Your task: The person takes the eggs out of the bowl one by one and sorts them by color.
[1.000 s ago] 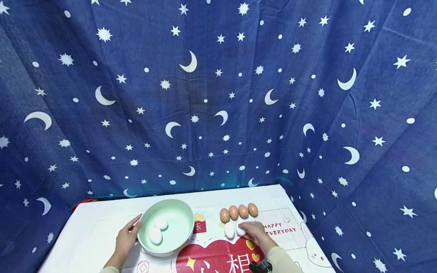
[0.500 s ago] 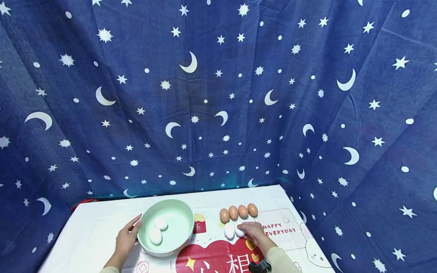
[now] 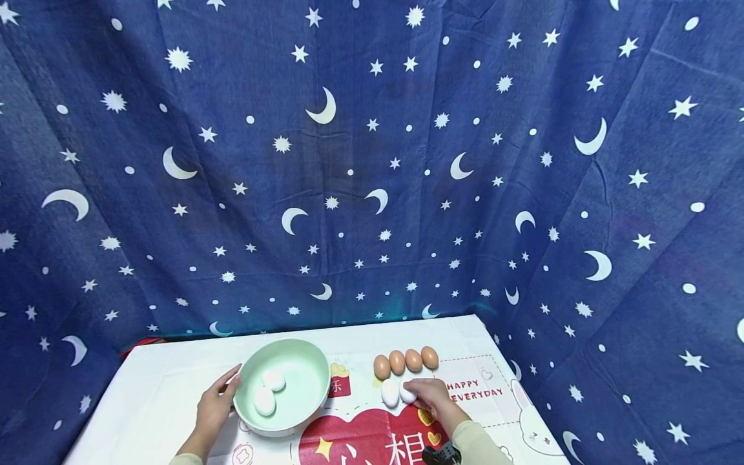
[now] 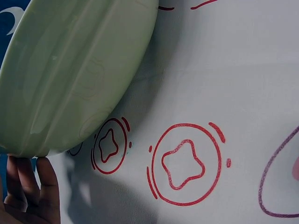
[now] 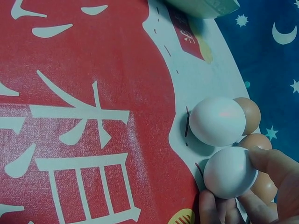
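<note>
My right hand (image 3: 429, 393) pinches a white egg (image 5: 230, 172) between thumb and fingers. Beside that egg on its left lies another white egg (image 3: 390, 392). Just behind them, brown eggs (image 3: 414, 360) stand in a row. At the left, the fingers of my left hand (image 3: 215, 407) touch the outer side of a pale green bowl (image 3: 308, 387). The left wrist view shows those fingertips against the bowl's wall, while the thumb is out of sight there. Inside the bowl are two white eggs (image 3: 265, 402), lying against each other toward its left side.
A white tablecloth (image 3: 168, 381) with red prints and lettering covers the table. Its far edge meets a blue curtain (image 3: 349, 161) with stars and moons, which also hangs at both sides. A dark band (image 3: 443, 454) circles the right wrist.
Almost nothing differs. My right hand stays at the same white egg, which appears shifted very slightly to the left. My left hand stays at the bowl.
</note>
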Available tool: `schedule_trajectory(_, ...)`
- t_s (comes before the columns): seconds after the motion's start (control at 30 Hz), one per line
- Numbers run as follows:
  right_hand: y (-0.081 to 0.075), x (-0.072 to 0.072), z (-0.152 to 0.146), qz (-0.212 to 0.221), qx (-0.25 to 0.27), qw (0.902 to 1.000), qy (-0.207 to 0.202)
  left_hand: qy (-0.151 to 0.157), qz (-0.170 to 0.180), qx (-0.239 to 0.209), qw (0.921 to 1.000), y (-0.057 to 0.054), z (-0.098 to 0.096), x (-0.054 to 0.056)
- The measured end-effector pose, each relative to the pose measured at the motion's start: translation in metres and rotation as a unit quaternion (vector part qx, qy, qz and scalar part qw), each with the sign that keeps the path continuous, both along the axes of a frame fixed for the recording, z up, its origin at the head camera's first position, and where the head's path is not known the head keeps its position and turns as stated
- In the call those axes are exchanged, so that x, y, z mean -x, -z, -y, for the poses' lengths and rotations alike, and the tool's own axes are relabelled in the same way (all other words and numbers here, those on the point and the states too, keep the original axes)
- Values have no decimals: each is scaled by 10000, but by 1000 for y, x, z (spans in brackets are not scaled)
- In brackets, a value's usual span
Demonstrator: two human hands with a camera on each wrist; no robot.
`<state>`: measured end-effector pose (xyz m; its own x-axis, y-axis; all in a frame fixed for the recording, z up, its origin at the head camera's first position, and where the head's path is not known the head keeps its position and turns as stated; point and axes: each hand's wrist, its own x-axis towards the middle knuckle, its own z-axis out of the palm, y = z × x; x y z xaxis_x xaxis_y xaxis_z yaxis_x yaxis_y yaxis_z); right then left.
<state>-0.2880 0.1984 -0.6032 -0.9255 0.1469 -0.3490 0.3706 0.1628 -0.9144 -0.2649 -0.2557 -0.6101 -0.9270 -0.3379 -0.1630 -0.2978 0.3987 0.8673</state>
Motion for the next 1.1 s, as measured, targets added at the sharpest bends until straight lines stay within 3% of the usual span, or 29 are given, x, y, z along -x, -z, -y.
schedule_trajectory(1.1, -2, 1, 1, 131, 123, 9998, 36, 24, -25, -18, 10000, 0, 0, -1)
